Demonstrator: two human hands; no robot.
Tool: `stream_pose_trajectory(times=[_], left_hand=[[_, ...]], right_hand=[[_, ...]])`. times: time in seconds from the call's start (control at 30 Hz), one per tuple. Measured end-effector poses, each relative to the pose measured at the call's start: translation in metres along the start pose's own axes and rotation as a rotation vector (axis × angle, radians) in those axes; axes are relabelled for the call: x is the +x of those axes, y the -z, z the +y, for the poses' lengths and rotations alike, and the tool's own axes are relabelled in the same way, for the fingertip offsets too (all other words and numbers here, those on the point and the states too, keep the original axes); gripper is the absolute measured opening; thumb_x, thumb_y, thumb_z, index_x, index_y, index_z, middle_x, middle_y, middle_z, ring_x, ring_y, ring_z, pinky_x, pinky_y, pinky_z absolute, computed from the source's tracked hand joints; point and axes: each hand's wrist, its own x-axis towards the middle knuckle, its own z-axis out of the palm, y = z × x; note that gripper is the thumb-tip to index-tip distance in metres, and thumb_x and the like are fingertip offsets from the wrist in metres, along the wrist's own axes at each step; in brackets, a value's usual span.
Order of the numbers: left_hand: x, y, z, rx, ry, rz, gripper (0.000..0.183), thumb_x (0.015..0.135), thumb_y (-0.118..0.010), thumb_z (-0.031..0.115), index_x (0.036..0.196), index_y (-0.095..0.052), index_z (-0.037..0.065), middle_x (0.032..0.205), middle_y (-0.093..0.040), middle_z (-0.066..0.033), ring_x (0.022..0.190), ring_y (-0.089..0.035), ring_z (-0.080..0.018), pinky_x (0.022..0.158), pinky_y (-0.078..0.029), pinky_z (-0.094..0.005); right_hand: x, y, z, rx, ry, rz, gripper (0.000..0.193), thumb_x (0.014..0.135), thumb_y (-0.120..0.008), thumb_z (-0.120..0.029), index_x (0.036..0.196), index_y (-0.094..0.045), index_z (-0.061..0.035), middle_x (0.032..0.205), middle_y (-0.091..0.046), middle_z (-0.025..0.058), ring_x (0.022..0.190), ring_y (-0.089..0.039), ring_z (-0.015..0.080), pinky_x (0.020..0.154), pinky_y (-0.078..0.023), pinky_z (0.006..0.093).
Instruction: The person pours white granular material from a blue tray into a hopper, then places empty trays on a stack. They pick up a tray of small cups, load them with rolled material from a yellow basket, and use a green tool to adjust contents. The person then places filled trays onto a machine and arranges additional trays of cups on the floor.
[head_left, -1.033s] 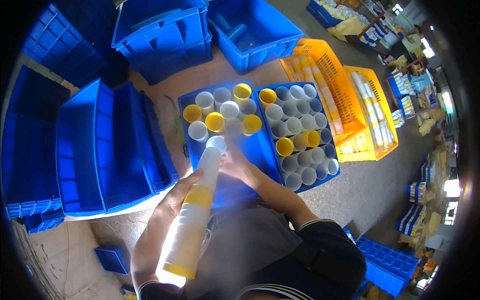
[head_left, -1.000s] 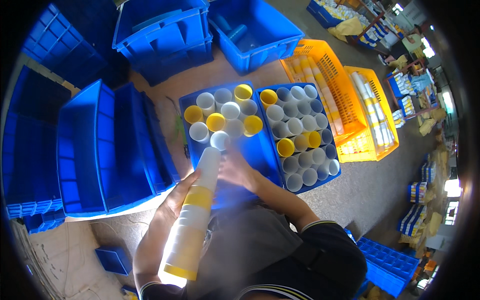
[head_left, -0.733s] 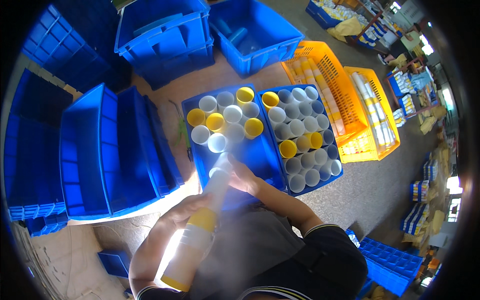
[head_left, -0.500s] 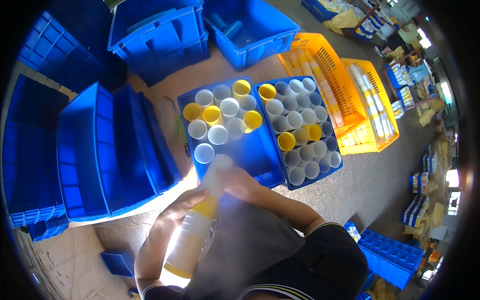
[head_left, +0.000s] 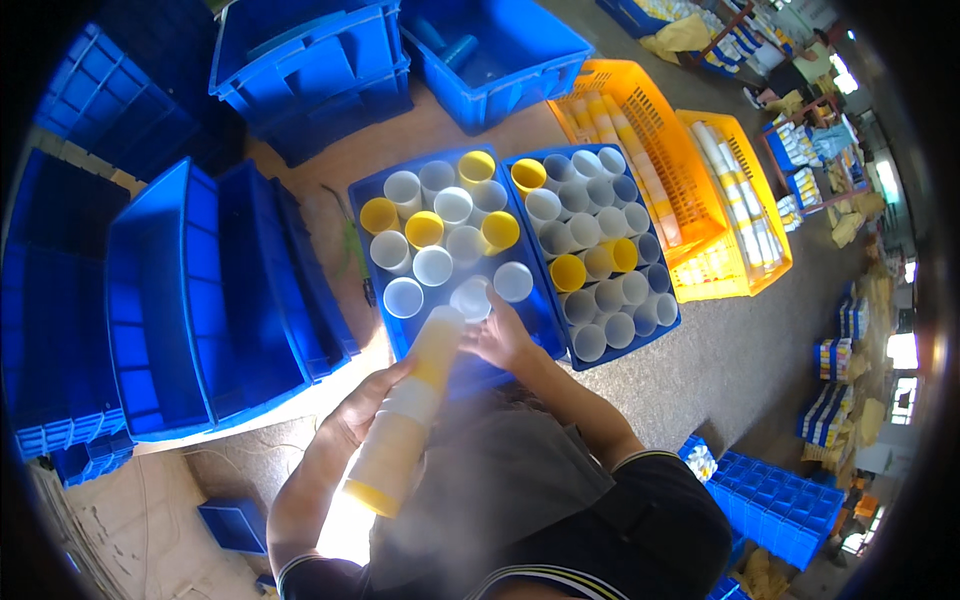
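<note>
Grasping cup stack (head_left: 404, 420) in left hand (head_left: 370, 400), slanting lengthwise from torso (head_left: 490, 480) toward blue tray (head_left: 535, 318), pointing upper right at far end, touching white cup (head_left: 468, 299) with right hand (head_left: 505, 335), clasp unclear through haze.

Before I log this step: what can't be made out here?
Head view: how the left hand grips underneath; hidden by the stack.
Head view: whether the right hand grips the nearest white cylinder; blurred and hazy.
Head view: far end of the top-centre blue bin; cut off by the upper edge.
Head view: far-right goods; too small.
</note>
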Motion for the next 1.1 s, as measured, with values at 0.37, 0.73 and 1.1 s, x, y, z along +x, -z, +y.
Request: stream_pose_trajectory(times=[0.37, 0.73, 1.1], left_hand=[[-0.009, 0.041, -0.015, -0.105, -0.028, -0.086, 0.062, 0.093, -0.061, 0.048, 0.127, -0.052, -0.004, 0.103, -0.068, -0.0192, 0.088, -0.070, -0.0279, 0.079, -0.059, -0.0388], [-0.038, 0.045, -0.017, 0.330, 0.001, 0.014, 0.066, 0.089, -0.067, 0.049, 0.131, -0.050, 0.001, 0.109, -0.066, -0.0145, 0.097, -0.067, -0.0216, 0.082, -0.057, -0.0361], [0.006, 0.023, -0.007, 0.326, 0.091, -0.058, 0.056, 0.096, -0.059, 0.045, 0.127, -0.050, -0.001, 0.103, -0.066, -0.0170, 0.088, -0.069, -0.0266, 0.079, -0.058, -0.0379]], right_hand=[[0.016, -0.004, 0.029, -0.034, -0.099, -0.089, 0.057, 0.096, -0.058, -0.047, 0.129, -0.047, -0.0023, 0.126, -0.059, 0.0106, 0.122, -0.055, 0.0251, 0.109, -0.037, 0.0470], [0.006, 0.010, 0.056, -0.219, -0.034, -0.341, 0.027, 0.100, -0.054, -0.029, 0.117, -0.057, -0.0080, 0.114, -0.061, 0.0076, 0.112, -0.057, 0.0255, 0.099, -0.043, 0.0399], [-0.022, 0.063, 0.015, -0.149, 0.251, -0.141, 0.045, 0.102, -0.043, -0.041, 0.129, -0.049, -0.0047, 0.119, -0.062, 0.0144, 0.118, -0.057, 0.0298, 0.099, -0.042, 0.0562]])
